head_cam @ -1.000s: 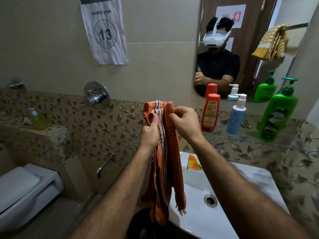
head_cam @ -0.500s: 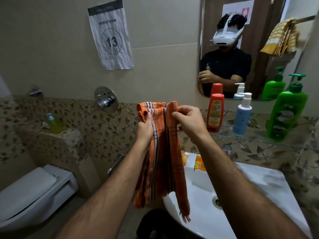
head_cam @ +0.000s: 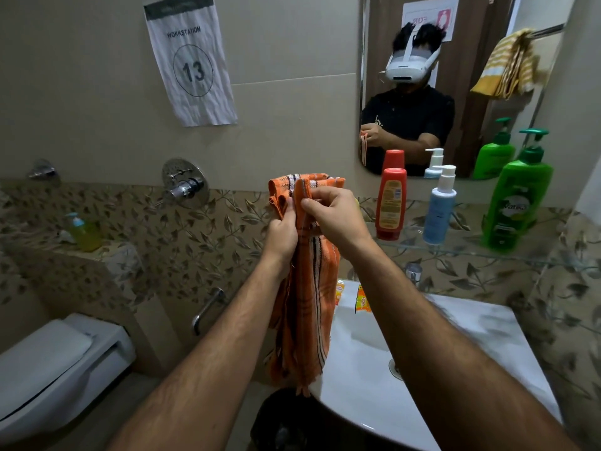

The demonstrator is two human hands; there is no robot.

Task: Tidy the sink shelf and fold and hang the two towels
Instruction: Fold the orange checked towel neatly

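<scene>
An orange striped towel [head_cam: 305, 307] hangs folded lengthwise in front of me, left of the sink. My left hand [head_cam: 282, 232] grips its upper left edge and my right hand [head_cam: 331, 216] pinches the top fold close beside it. A yellow striped towel [head_cam: 504, 70] shows in the mirror, draped on a rail. On the glass shelf [head_cam: 461, 249] stand a red bottle [head_cam: 390, 203], a white-and-blue pump bottle [head_cam: 439, 209] and a green pump bottle [head_cam: 517, 203].
The white sink [head_cam: 374, 379] lies below right, with two small orange sachets [head_cam: 362, 299] on its back rim near the tap [head_cam: 413, 271]. A toilet [head_cam: 55, 362] is at lower left. A yellow soap bottle [head_cam: 83, 232] sits on the left ledge.
My hands have come closer together at the towel's top, bunching it narrower. The view has shifted slightly, bringing the sink and shelf further into sight.
</scene>
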